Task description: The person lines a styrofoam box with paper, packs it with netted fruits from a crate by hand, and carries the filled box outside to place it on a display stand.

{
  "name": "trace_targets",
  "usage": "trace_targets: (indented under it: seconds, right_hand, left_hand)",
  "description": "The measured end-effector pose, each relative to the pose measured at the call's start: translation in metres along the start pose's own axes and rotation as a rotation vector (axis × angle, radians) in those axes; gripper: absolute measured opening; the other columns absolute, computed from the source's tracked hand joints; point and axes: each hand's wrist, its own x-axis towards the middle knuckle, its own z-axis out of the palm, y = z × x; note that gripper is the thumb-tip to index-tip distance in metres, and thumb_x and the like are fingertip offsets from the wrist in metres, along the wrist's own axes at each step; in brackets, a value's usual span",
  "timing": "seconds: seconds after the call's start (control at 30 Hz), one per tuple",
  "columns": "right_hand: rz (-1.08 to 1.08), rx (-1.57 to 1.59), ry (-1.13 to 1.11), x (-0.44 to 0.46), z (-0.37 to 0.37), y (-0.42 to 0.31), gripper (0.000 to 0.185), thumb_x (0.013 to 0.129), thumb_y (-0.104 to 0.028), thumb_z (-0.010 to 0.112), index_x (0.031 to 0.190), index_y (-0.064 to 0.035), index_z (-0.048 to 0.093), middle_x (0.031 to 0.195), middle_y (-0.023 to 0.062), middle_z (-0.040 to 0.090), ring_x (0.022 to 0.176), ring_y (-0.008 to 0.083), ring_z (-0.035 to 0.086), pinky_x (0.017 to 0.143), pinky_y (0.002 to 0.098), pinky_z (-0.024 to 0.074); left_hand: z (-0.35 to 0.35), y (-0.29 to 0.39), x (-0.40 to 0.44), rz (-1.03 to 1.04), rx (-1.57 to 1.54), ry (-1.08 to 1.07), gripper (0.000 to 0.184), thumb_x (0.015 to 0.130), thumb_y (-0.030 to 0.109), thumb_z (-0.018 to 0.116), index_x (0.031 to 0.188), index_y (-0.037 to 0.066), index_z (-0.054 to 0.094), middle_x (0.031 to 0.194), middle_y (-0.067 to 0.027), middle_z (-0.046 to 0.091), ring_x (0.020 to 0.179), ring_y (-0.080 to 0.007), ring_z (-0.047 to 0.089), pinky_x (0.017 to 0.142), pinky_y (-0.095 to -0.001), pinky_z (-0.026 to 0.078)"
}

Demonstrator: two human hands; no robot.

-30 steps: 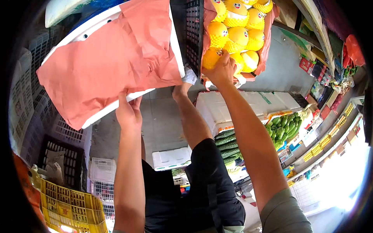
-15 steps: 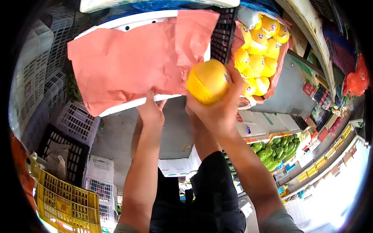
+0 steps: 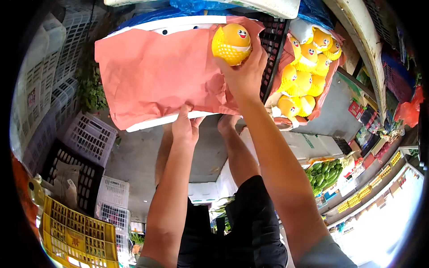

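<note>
My right hand (image 3: 248,78) is closed around a round orange-yellow fruit (image 3: 232,42) in a yellow foam net with a smiley sticker. The fruit is over the far right part of a sheet of reddish-pink paper (image 3: 156,71); whether it touches the paper I cannot tell. The paper lines a white box (image 3: 156,121), whose near rim shows below it. My left hand (image 3: 185,127) grips that near edge, thumb on the paper and fingers mostly hidden beneath. To the right, several similar netted fruits (image 3: 303,82) sit in another pink-lined box.
A black crate (image 3: 273,49) stands between the two boxes. Stacked white crates (image 3: 91,138) and a yellow crate (image 3: 78,232) are on the left. Green produce (image 3: 324,176) lies at the right, and a metal post (image 3: 364,49) rises at the upper right.
My right hand has carried the fruit away from me, from the box's near right side to its far right part, and the sticker now faces up. My left hand stays on the near edge.
</note>
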Motion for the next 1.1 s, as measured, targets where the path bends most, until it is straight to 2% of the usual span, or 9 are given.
trace_targets:
  seconds: [0.13, 0.33, 0.4, 0.53, 0.57, 0.7, 0.77, 0.87, 1.1]
  right_hand:
    - [-0.184, -0.111, -0.007, -0.037, -0.047, 0.011, 0.063, 0.083, -0.015, 0.083, 0.136, -0.0011, 0.053, 0.137, 0.0230, 0.050, 0.124, 0.0412, 0.053, 0.103, 0.0473, 0.0468]
    - [0.068, -0.152, -0.054, -0.085, -0.130, 0.078, 0.049, 0.087, -0.011, 0.077, 0.130, -0.0002, 0.057, 0.129, 0.0229, 0.057, 0.121, 0.0420, 0.054, 0.104, 0.0490, 0.0454]
    - [0.184, -0.271, -0.047, -0.089, -0.152, 0.116, 0.046, 0.091, -0.015, 0.076, 0.130, 0.0002, 0.058, 0.128, 0.0189, 0.061, 0.120, 0.0344, 0.059, 0.097, 0.0439, 0.0522]
    - [0.303, -0.266, -0.065, -0.064, -0.173, 0.161, 0.046, 0.095, -0.023, 0.072, 0.131, 0.0017, 0.058, 0.126, 0.0189, 0.063, 0.117, 0.0311, 0.062, 0.095, 0.0401, 0.0552]
    - [0.259, -0.194, -0.056, -0.054, -0.171, 0.163, 0.046, 0.094, -0.023, 0.073, 0.131, -0.0003, 0.058, 0.120, 0.0208, 0.064, 0.112, 0.0393, 0.061, 0.095, 0.0469, 0.0504]
    - [0.367, -0.001, -0.099, -0.016, -0.135, 0.158, 0.060, 0.089, -0.029, 0.077, 0.135, 0.0027, 0.055, 0.123, 0.0221, 0.063, 0.121, 0.0403, 0.057, 0.104, 0.0463, 0.0472]
    - [0.292, -0.367, -0.112, -0.006, -0.113, 0.164, 0.078, 0.081, -0.038, 0.084, 0.140, 0.0022, 0.052, 0.127, 0.0227, 0.061, 0.126, 0.0404, 0.052, 0.105, 0.0471, 0.0462]
    - [0.229, -0.415, -0.090, -0.008, -0.103, 0.159, 0.098, 0.072, -0.046, 0.088, 0.145, 0.0031, 0.045, 0.130, 0.0257, 0.056, 0.128, 0.0453, 0.047, 0.110, 0.0514, 0.0394]
    - [-0.047, -0.467, -0.034, -0.008, -0.098, 0.175, 0.092, 0.072, -0.041, 0.090, 0.138, -0.0003, 0.040, 0.121, 0.0251, 0.056, 0.113, 0.0472, 0.055, 0.097, 0.0538, 0.0468]
  left_hand:
    - [-0.003, 0.001, 0.013, -0.007, -0.017, -0.046, 0.010, 0.093, 0.005, 0.062, 0.101, 0.000, 0.060, 0.100, -0.0079, 0.062, 0.091, -0.0240, 0.068, 0.085, -0.0490, 0.066]
    - [-0.005, 0.012, 0.022, -0.077, 0.040, -0.028, 0.010, 0.089, 0.006, 0.065, 0.098, 0.003, 0.066, 0.098, -0.0077, 0.066, 0.097, -0.0252, 0.069, 0.091, -0.0455, 0.064]
    - [-0.001, 0.013, 0.023, -0.036, 0.048, 0.039, 0.011, 0.089, 0.007, 0.065, 0.099, 0.002, 0.066, 0.100, -0.0076, 0.067, 0.097, -0.0257, 0.069, 0.093, -0.0471, 0.063]
    - [0.013, 0.018, 0.018, -0.014, 0.058, -0.011, 0.006, 0.088, 0.005, 0.064, 0.094, 0.002, 0.064, 0.095, -0.0052, 0.065, 0.092, -0.0231, 0.069, 0.090, -0.0466, 0.064]
    - [0.014, 0.019, 0.017, -0.019, 0.069, -0.017, 0.004, 0.089, 0.005, 0.063, 0.092, 0.002, 0.062, 0.094, -0.0053, 0.064, 0.092, -0.0234, 0.069, 0.091, -0.0473, 0.064]
    - [0.031, 0.016, 0.008, -0.013, 0.059, -0.033, 0.005, 0.088, 0.004, 0.063, 0.091, 0.001, 0.061, 0.093, -0.0052, 0.064, 0.091, -0.0244, 0.068, 0.095, -0.0503, 0.062]
    - [0.027, 0.014, 0.012, -0.008, 0.069, -0.034, 0.005, 0.088, 0.004, 0.063, 0.091, 0.001, 0.062, 0.093, -0.0054, 0.064, 0.091, -0.0248, 0.069, 0.095, -0.0506, 0.062]
    - [0.028, 0.012, 0.014, -0.011, 0.055, -0.019, 0.005, 0.087, 0.004, 0.063, 0.091, 0.002, 0.062, 0.093, -0.0058, 0.065, 0.092, -0.0257, 0.069, 0.095, -0.0509, 0.062]
    - [0.012, 0.013, 0.026, -0.030, 0.020, -0.161, 0.004, 0.088, 0.004, 0.062, 0.092, 0.004, 0.062, 0.094, -0.0078, 0.066, 0.097, -0.0290, 0.069, 0.098, -0.0529, 0.060]
